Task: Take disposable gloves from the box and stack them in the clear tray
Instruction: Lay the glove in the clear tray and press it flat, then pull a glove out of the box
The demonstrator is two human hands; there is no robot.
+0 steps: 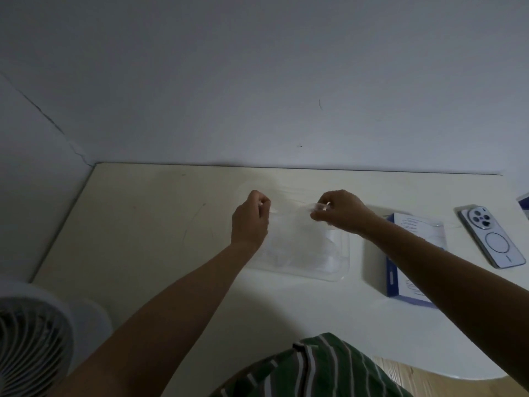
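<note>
Underneath, desk (143, 224): cream top carries everything, its far edge against the wall.
Clear tray (347, 255): mid-desk toward the far edge, a thin pile of gloves (303, 250) already inside.
Box (415, 229): just right of the tray, handy for the next reach.
Left hand (250, 219): pinches one end of a glove above the tray.
Right hand (342, 209): pinches the other end, apparently spreading it flat for neat stacking.
Glove (289, 216): stretched between both hands, not yet laid down.

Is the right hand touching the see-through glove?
Touching. The head view shows the right hand pinching one end of the clear glove.
</note>
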